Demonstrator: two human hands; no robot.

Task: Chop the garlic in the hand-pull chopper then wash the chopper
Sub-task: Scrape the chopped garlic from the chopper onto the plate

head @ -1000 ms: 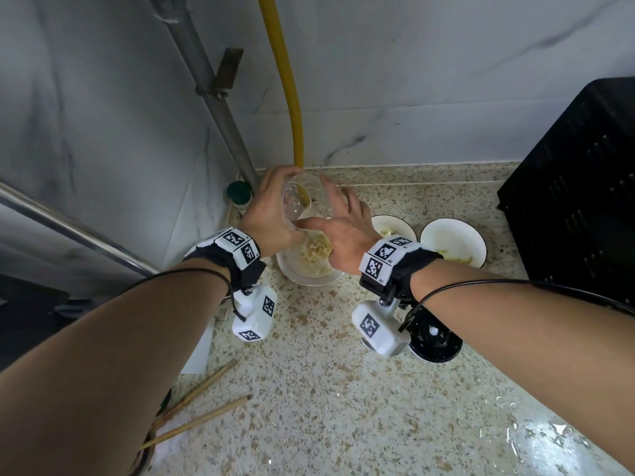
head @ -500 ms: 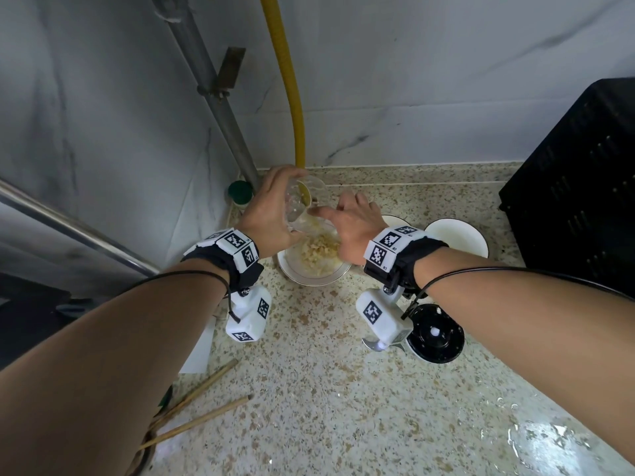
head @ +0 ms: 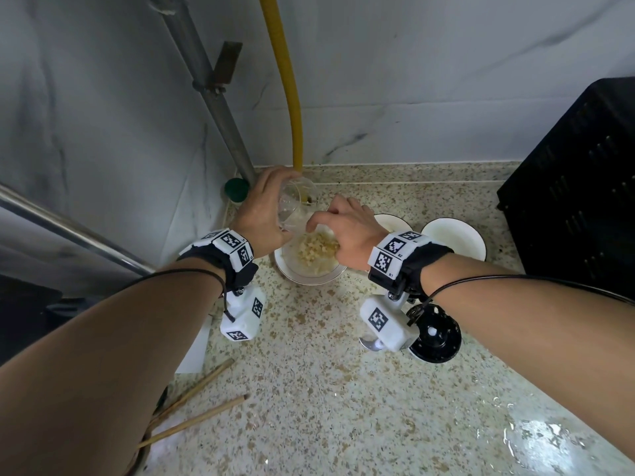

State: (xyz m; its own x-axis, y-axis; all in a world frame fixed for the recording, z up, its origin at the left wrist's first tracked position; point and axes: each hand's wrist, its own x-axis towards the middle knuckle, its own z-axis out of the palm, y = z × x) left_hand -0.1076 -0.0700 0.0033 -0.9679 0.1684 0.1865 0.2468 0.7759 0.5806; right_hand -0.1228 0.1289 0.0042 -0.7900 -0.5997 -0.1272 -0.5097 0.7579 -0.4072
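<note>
**Desk:** What does the frame turn on?

**Photographer:** At upper centre, a person's left hand [head: 264,214] is wrapped around the clear chopper cup [head: 295,204], tipped mouth-down toward the lower right, over a white bowl [head: 309,274] of chopped garlic [head: 318,250]. The cup's long axis slants from the upper left, near the yellow hose [head: 287,80], down toward the bowl.

**Desk:** And the other hand?

**Photographer:** The right hand [head: 347,231] sits just beside the cup's mouth, fingers curled at its rim, apparently scraping garlic out. Both hands are close together; the left carries the cup, so it likely takes it on to washing.

**Desk:** What's unclear?

**Photographer:** The right fingertips are hidden behind the hand, so whether they pinch anything cannot be told. Garlic left inside the cup is hard to read. The black lid [head: 434,338] lies on the countertop [head: 326,407] at centre right, partly behind a wrist tracker. No sink is in view.
</note>
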